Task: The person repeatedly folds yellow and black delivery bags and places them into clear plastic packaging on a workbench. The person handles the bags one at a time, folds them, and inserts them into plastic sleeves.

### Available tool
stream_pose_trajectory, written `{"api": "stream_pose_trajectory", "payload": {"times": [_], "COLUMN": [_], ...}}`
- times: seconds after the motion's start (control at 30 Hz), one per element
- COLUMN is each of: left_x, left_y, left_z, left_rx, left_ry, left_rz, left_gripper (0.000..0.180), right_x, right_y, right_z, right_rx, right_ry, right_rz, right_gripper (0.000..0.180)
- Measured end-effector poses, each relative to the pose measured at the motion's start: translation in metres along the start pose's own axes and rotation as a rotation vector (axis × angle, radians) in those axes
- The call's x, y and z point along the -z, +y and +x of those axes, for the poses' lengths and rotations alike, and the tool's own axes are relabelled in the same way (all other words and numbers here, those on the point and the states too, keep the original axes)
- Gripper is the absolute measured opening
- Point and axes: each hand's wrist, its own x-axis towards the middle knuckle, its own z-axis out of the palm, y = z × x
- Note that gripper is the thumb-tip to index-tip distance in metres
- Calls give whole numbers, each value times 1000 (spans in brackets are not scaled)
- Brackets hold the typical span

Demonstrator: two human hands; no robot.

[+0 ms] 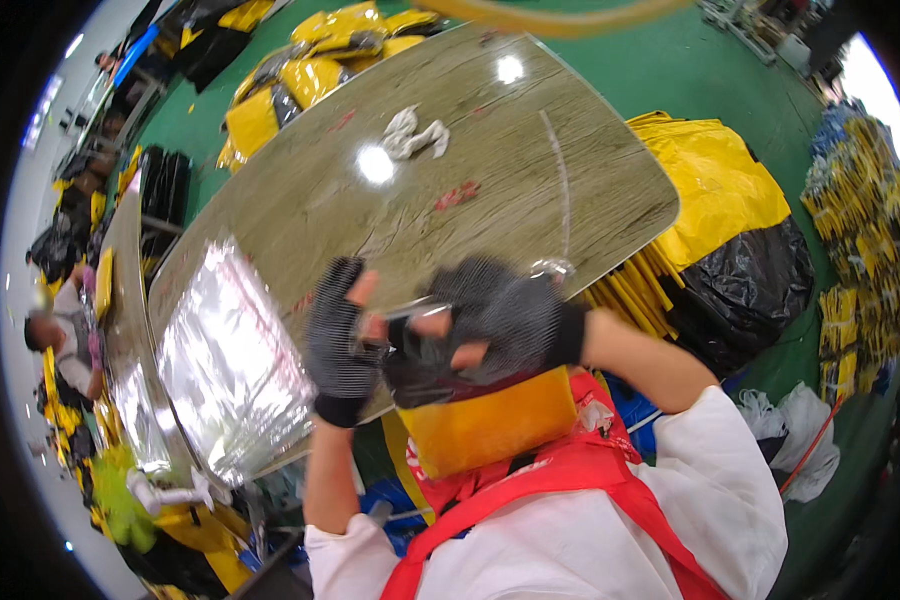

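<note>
Yellow-and-black folded item (480,425) gripped by gloved right hand (500,315), left hand (340,340) fingers closed on its edge, clear plastic bags (225,365) stacked on wooden surface (450,230)

I see both hands in dark knit fingerless gloves, raised close together over the near edge of the wooden table (490,190). My left hand (342,335) and right hand (495,320) pinch a yellow-and-black item (475,420) (partly wrapped in clear film). Left of them on the table lies a stack of clear plastic bags (225,360); a white rag (415,135) sits toward its far end.
</note>
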Motion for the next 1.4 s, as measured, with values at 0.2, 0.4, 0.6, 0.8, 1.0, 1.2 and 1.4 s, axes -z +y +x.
{"api": "stream_pose_trajectory", "payload": {"times": [0.2, 0.4, 0.6, 0.8, 1.0, 1.2, 1.4], "left_x": [-73, -5, 11, -236, -219, -124, 74], "left_y": [-41, -153, -218, 68, 151, 27, 30], "left_z": [-125, -110, 78, 113, 67, 167, 158], "left_rx": [767, 699, 586, -305, 54, 586, 314], "left_ry": [57, 125, 74, -298, -1323, -676, -397], "left_rz": [-944, -817, -858, -109, -1077, -1589, -1152], "left_gripper": [69, 44, 44, 43, 34, 66, 68], "right_x": [-36, -51, -104, -96, 107, 58, -106], "right_y": [73, 239, 349, 420, 300, 65, -95], "right_z": [-100, -243, -263, -304, -262, -173, -95], "right_rx": [-418, -1098, -1533, -1647, -748, -84, 319], "right_ry": [245, 1539, 317, 737, 1009, 145, 260], "right_rz": [-181, -133, -326, 44, -207, -216, 259], "right_gripper": [42, 33, 54, 38, 22, 24, 16]}}
